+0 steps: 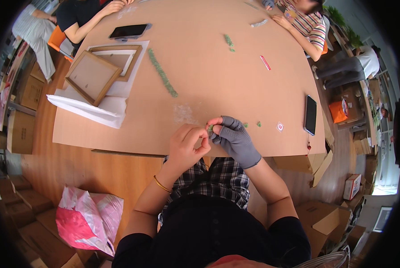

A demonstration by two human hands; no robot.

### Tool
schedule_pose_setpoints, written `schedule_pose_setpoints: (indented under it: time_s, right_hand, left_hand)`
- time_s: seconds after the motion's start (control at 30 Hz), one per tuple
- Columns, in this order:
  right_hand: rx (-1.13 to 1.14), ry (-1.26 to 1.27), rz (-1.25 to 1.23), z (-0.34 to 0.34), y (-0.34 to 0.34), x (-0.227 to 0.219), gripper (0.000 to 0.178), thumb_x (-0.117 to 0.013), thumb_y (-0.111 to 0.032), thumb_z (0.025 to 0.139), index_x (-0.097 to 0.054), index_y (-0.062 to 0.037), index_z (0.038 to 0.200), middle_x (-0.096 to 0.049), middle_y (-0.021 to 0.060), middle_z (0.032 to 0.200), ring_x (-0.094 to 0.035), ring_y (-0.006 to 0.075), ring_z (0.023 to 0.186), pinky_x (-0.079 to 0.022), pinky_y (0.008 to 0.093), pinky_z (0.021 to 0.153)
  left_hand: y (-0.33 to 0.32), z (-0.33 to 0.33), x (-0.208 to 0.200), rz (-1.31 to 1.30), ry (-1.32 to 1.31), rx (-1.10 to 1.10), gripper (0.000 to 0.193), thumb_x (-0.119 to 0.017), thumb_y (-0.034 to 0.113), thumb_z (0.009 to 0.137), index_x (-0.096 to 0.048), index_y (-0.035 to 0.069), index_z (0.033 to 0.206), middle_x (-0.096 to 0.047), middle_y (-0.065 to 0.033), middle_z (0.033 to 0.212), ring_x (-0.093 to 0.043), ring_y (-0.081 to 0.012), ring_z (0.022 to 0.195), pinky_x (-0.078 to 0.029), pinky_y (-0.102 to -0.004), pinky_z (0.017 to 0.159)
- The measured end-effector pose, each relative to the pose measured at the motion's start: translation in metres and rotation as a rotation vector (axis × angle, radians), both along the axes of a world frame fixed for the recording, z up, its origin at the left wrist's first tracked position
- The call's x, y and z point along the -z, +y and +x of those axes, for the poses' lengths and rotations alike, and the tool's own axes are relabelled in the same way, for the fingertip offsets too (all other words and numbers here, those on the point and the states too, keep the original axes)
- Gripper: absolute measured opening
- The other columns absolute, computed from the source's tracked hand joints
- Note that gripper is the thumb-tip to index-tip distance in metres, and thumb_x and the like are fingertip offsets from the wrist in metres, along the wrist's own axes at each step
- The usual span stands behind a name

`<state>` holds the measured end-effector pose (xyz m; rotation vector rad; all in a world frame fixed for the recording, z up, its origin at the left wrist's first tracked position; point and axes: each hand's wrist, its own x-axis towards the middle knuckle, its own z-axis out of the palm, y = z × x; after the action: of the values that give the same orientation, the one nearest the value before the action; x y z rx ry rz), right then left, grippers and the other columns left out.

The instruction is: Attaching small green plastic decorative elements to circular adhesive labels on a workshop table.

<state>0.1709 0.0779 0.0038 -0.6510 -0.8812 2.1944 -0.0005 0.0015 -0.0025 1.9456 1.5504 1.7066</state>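
My left hand (188,142), bare with a gold bangle at the wrist, is closed in a pinch near the table's front edge. Its fingertips meet those of my right hand (238,139), which wears a grey glove that leaves the fingertips bare. Between the right thumb and forefinger is a small green piece (210,130), partly hidden by the fingers. Whatever the left fingertips pinch is too small to make out. Right of the gloved hand lie little green bits (259,123). Farther off, a long row of similar green pieces (162,73) slants across the brown tabletop (200,80).
Wooden frames (93,77) rest on white wrapping at the left, near a dark tablet-like device (128,31). Clear film (185,114) lies just beyond my hands. A phone (310,115) is by the right edge. Two people sit across the table. A pink-white bag (88,219) stands on the floor.
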Motion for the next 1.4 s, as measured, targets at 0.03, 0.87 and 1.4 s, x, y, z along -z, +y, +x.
schedule_pose_setpoints:
  time_s: [0.03, 0.87, 1.4]
  right_hand:
    - [0.020, -0.008, 0.012, -0.003, 0.004, -0.005, 0.019, -0.069, -0.008, 0.100, -0.072, -0.0004, 0.118, -0.072, 0.0062, 0.102, -0.066, 0.0127, 0.086, -0.053, 0.0268, 0.076]
    - [0.179, -0.832, 1.724, -0.086, 0.099, -0.008, 0.017, -0.071, -0.013, 0.088, -0.065, -0.0100, 0.103, -0.068, 0.0116, 0.094, -0.070, 0.0328, 0.082, -0.057, 0.0429, 0.071]
    - [0.162, -1.217, 1.508, 0.101, 0.043, -0.006, 0.020, -0.079, -0.012, 0.082, -0.076, -0.0082, 0.101, -0.072, 0.0095, 0.101, -0.073, 0.0281, 0.082, -0.060, 0.0372, 0.071]
  left_hand:
    - [-0.001, -0.003, 0.001, -0.007, 0.009, 0.001, 0.028, -0.074, -0.006, 0.068, -0.061, 0.008, 0.088, -0.065, -0.0054, 0.083, -0.065, -0.0277, 0.074, -0.053, -0.0372, 0.064]
    - [-0.002, -0.014, 0.027, -0.172, -0.005, -0.091, 0.015, -0.075, -0.002, 0.082, -0.067, 0.005, 0.092, -0.068, -0.0103, 0.089, -0.067, -0.0299, 0.082, -0.054, -0.0387, 0.071]
    - [-0.002, -0.012, 0.028, -0.239, -0.078, -0.167, 0.015, -0.069, -0.004, 0.089, -0.070, 0.004, 0.102, -0.070, -0.0131, 0.098, -0.069, -0.0305, 0.087, -0.056, -0.0357, 0.075]
